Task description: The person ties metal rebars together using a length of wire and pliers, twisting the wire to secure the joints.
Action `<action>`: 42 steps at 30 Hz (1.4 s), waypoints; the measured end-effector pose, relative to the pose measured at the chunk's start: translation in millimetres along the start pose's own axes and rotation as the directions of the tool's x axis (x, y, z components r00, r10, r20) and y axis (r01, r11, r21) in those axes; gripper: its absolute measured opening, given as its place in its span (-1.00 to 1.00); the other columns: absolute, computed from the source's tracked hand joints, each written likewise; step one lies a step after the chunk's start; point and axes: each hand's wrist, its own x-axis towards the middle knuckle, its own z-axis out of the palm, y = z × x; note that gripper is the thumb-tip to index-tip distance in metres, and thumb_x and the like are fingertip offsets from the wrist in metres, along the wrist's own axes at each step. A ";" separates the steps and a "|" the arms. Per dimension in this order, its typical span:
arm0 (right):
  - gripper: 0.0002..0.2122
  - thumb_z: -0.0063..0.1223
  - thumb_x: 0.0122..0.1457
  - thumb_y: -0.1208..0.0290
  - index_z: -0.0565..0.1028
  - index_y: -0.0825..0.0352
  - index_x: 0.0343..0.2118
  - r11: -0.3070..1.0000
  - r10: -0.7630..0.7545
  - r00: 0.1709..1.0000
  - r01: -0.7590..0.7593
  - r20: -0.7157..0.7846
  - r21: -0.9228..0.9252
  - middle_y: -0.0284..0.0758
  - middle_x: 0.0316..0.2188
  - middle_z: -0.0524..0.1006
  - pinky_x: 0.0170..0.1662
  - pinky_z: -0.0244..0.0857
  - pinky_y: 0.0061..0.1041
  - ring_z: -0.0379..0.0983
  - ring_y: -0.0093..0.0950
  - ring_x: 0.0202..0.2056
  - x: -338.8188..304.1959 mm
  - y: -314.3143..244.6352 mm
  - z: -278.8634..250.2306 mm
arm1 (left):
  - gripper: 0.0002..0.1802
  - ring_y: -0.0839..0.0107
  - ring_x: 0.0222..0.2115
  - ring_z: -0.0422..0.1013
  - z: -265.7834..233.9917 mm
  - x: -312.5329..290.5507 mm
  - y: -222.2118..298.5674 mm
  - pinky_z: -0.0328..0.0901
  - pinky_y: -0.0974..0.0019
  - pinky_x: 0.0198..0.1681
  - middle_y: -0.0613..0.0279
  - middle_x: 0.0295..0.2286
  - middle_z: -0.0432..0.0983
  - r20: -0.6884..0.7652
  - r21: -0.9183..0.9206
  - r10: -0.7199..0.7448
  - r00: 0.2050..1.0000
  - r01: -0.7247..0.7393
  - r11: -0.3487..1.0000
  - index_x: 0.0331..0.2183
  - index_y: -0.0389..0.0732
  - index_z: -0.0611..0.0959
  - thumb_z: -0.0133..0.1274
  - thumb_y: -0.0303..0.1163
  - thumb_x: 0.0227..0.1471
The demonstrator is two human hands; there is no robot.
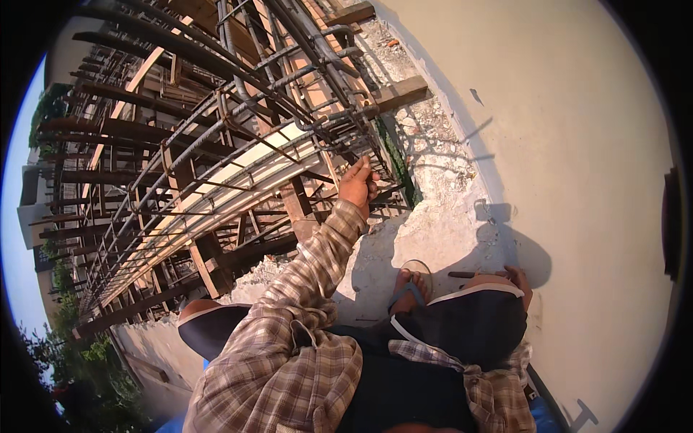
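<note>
My left hand (357, 185) reaches forward to the steel reinforcing bars (346, 130), its thumb and fingers pinched together at the end of the cage. Whatever is between those fingertips is too small to make out. Beside my right knee is my right hand (521, 283), partly hidden by the knee, with fingers curled. A slim dark bar-like tool (465, 274) sticks out on the knee's other side, in line with that hand, which appears to grip it. The tool's kind does not show.
A long rebar cage (209, 169) runs off to the left over wooden formwork boards (271, 155) and timbers. Broken concrete (437, 155) forms a rough ledge ahead. My sandalled foot (410, 289) stands on concrete. A smooth pale wall (592, 180) rises at my right.
</note>
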 end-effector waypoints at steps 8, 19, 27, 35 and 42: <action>-0.86 0.12 0.15 0.36 0.46 0.30 -0.30 0.894 -0.405 0.895 0.431 0.189 -0.122 -0.38 -0.51 0.45 -0.44 0.28 -0.62 0.44 -0.61 -0.45 45.3 75.5 111.7 | -0.58 0.64 -0.66 0.14 -3.9 4.9 7.7 0.05 0.51 -0.65 0.43 -0.59 0.40 0.037 0.041 0.023 0.999 -0.025 0.999 0.07 -0.19 0.46 -0.04 -0.26 0.21; -0.65 0.07 0.19 0.43 0.35 0.37 0.02 0.961 0.124 0.656 -0.266 0.745 0.075 -0.25 -0.44 0.54 -0.36 0.41 -0.50 0.47 -0.53 -0.49 146.5 -58.0 229.6 | -0.70 0.67 -0.66 0.09 -5.6 -7.2 20.0 -0.02 0.57 -0.65 0.43 -0.55 0.35 0.001 0.058 -0.013 1.000 0.013 0.998 -0.06 -0.15 0.52 -0.03 -0.30 0.19; -0.54 -0.06 0.23 0.21 0.28 0.32 0.15 0.726 0.131 0.798 0.326 0.588 -0.605 -0.03 -0.03 0.46 0.07 0.26 -0.23 0.39 -0.11 0.00 202.1 -53.4 281.3 | -0.65 0.68 -0.69 0.07 -3.5 -10.6 14.6 -0.02 0.58 -0.66 0.44 -0.57 0.34 0.005 0.116 -0.027 1.000 0.027 0.993 -0.01 -0.17 0.48 -0.02 -0.28 0.20; -0.60 -0.10 0.27 0.28 0.29 0.07 0.17 0.623 0.164 0.793 0.378 0.586 -0.685 -0.07 -0.15 0.53 -0.03 0.33 -0.21 0.47 -0.14 -0.11 222.4 -69.1 274.2 | -0.68 0.69 -0.70 0.07 2.4 -9.8 10.7 -0.02 0.59 -0.68 0.44 -0.58 0.35 -0.009 0.117 -0.027 1.000 0.028 0.993 -0.01 -0.18 0.49 -0.06 -0.34 0.21; -0.40 0.01 0.11 0.49 0.18 -0.02 0.25 0.485 0.298 0.760 0.400 0.577 -0.778 -0.22 -0.01 0.48 0.06 0.32 -0.30 0.43 -0.26 -0.01 232.4 -96.7 276.8 | -0.66 0.69 -0.69 0.10 -0.5 -7.2 3.5 -0.02 0.59 -0.68 0.42 -0.57 0.36 0.010 0.135 -0.035 0.999 0.033 0.990 0.02 -0.19 0.48 -0.09 -0.36 0.21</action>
